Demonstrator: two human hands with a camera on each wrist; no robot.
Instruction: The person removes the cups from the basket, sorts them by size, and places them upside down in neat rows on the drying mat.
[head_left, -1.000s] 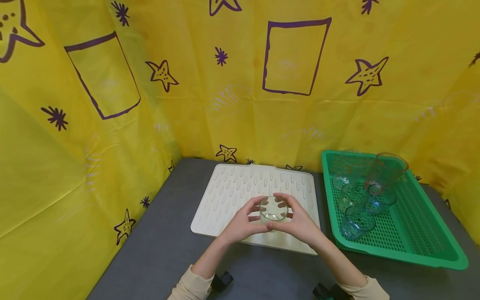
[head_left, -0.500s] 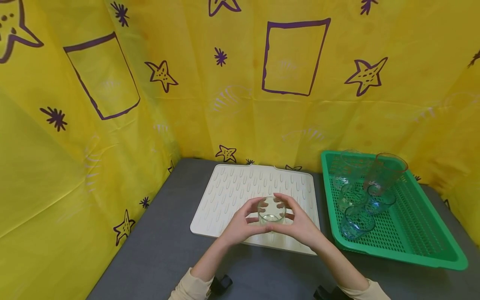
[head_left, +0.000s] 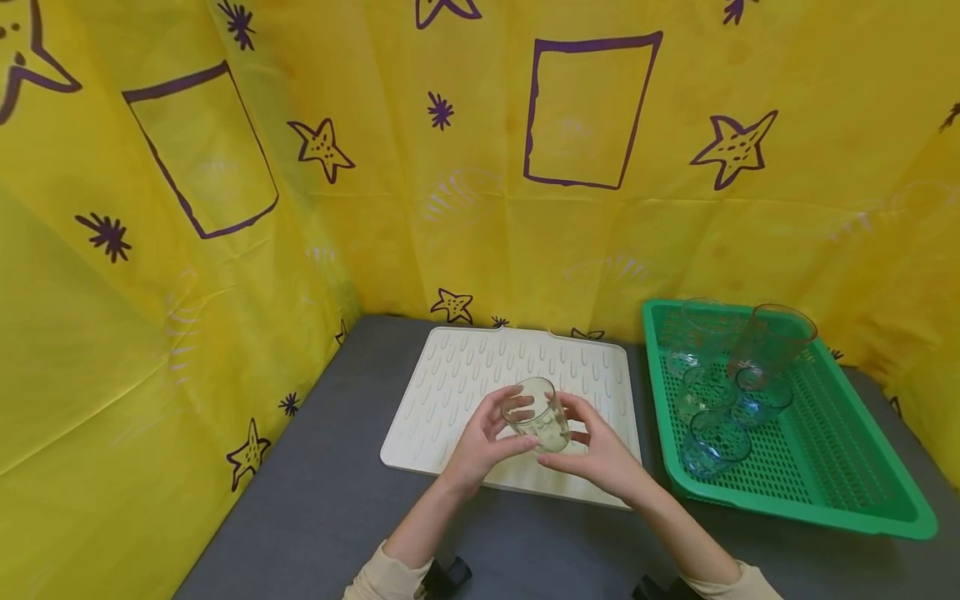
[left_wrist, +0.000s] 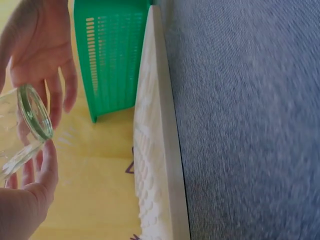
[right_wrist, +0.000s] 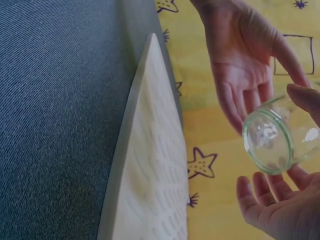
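Note:
A small clear drinking glass (head_left: pixel 538 417) is held between both hands over the white ridged drying mat (head_left: pixel 427 417). It tilts, with its mouth toward the left and its thick base toward the right hand. My left hand (head_left: pixel 476 446) grips the mouth side, thumb in front and fingers behind. My right hand (head_left: pixel 603 454) holds the base side between thumb and fingers. In the left wrist view the glass (left_wrist: pixel 35 112) shows its greenish base between the two hands, above the mat. The right wrist view shows the base of the glass (right_wrist: pixel 268 141) close up.
To the right of the mat stands a green perforated plastic basket (head_left: pixel 847 417). Several glasses stand in its left part, among them a blue one (head_left: pixel 712 446) and a tall pinkish one (head_left: pixel 772 346). A yellow patterned curtain (head_left: pixel 480 233) hangs behind the grey tabletop (head_left: pixel 300 517).
Upright between both hands before, the glass is now tilted, its mouth turned to the left and its base to the right. The hands have moved slightly apart at the thumbs.

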